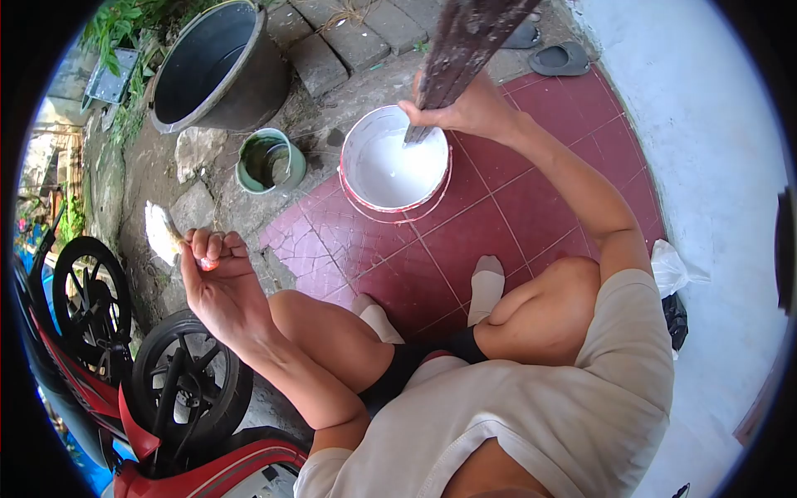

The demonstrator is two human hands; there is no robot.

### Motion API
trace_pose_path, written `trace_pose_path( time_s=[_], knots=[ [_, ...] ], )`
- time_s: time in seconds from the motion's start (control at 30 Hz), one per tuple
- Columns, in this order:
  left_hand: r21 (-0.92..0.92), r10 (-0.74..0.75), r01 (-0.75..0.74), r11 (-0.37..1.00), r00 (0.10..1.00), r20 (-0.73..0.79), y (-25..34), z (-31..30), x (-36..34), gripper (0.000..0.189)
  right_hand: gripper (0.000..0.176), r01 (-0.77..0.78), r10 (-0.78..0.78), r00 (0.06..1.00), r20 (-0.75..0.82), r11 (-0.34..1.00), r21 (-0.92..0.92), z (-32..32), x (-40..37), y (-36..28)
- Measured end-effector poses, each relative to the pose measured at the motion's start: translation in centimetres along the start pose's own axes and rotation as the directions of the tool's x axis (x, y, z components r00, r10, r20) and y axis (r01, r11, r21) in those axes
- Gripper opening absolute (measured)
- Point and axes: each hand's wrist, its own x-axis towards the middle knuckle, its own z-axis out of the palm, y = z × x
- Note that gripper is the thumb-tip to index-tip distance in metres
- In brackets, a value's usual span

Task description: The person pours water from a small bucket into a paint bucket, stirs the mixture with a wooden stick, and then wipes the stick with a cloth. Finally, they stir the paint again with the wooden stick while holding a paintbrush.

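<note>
My left hand [217, 286] is raised at the left, palm up, its fingers closed on a small brush [162, 234] with white, paint-covered bristles and a bit of red handle. With my right hand [469, 108] I grip a dark, speckled wooden board [465, 54]. It slants down from the top edge, and its lower end is over or inside the mouth of a white bucket [394, 203]. White paint [390, 170] lies in the bucket, which stands on red tiles. Whether the board touches the paint, I cannot tell.
A small green pail [295, 170] stands left of the bucket, with a large black tub [270, 91] behind it. Red motorbikes [241, 461] are at the lower left. Grey sandals [560, 60] lie near the white wall [706, 149]. Plastic bags [668, 270] sit at its foot.
</note>
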Motion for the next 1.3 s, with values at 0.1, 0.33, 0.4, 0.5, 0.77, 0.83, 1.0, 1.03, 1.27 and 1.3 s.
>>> trace_pose_path(
  time_s=[0.1,0.33,0.4,0.5,0.77,0.83,1.0,1.03,1.27,1.3],
  knots=[
    [0.011,-0.003,0.003,1.000,1.000,0.005,0.0,-0.3,0.3,0.013,0.039,-0.084,0.081,0.992,0.099,0.996,0.023,0.0,0.0,-0.9],
    [0.020,-0.011,0.011,1.000,1.000,-0.001,-0.5,0.3,0.2,0.012,0.038,-0.066,0.053,0.994,0.097,0.988,0.142,3.6,0.8,-0.6],
    [0.023,-0.002,0.002,1.000,1.000,-0.007,-0.4,0.4,0.1,0.012,0.035,-0.066,0.059,0.997,0.049,0.985,0.159,3.7,1.3,-0.6],
    [0.016,-0.005,0.005,1.000,1.000,-0.004,-0.4,0.4,0.1,0.012,0.034,-0.080,0.098,0.994,-0.052,0.956,0.281,3.7,1.7,0.4],
    [0.002,0.003,-0.003,1.000,1.000,0.002,-0.3,0.8,-0.1,0.012,0.032,-0.087,0.085,0.996,0.022,0.994,0.068,0.9,0.8,0.1],
    [0.012,0.013,-0.013,1.000,1.000,-0.014,-0.2,0.6,-0.1,0.012,0.030,-0.098,0.093,0.994,0.063,0.991,0.088,1.0,0.6,-0.8],
    [0.007,-0.003,0.003,1.000,1.000,-0.021,-0.5,1.1,-0.2,0.011,0.024,-0.122,0.114,0.991,0.064,0.983,0.136,2.7,-0.1,-1.2],
    [0.003,-0.011,0.011,1.000,1.000,-0.014,-0.5,1.2,-0.3,0.010,0.024,-0.099,0.097,0.995,0.024,0.984,0.149,3.0,0.1,-1.0],
    [0.003,-0.002,0.002,1.000,0.999,-0.036,-0.4,1.2,-0.3,0.010,0.026,0.023,-0.009,0.991,-0.132,0.994,0.103,2.7,0.7,0.7],
    [0.004,-0.002,0.002,1.000,0.999,-0.035,-0.5,1.3,-0.3,0.010,0.024,0.036,-0.019,0.989,-0.146,0.993,0.108,2.8,0.5,0.6]
  ],
)
